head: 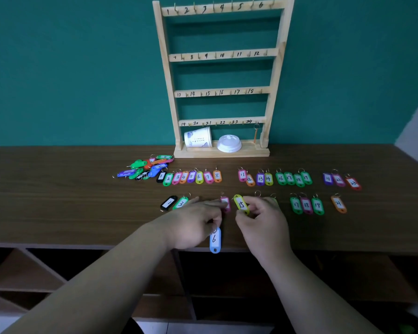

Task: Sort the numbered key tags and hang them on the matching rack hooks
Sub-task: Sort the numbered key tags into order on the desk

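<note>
A wooden rack (221,55) with numbered hooks stands against the green wall. Two rows of coloured numbered key tags lie on the brown table (58,201); the far row (191,177) runs from 1 rightward. My left hand (193,222) pinches the ring of a blue tag marked 6 (214,240), which hangs below it, and its fingertips reach a pink tag (225,204). My right hand (263,220) pinches a yellow tag marked 15 (241,204) in the near row. One orange tag (255,135) hangs on the rack's hook 24.
A loose heap of unsorted tags (146,168) lies left of the rack. A paper cup (198,138) on its side and a white lid (229,143) rest on the rack's base. Open shelving sits below the table's front edge.
</note>
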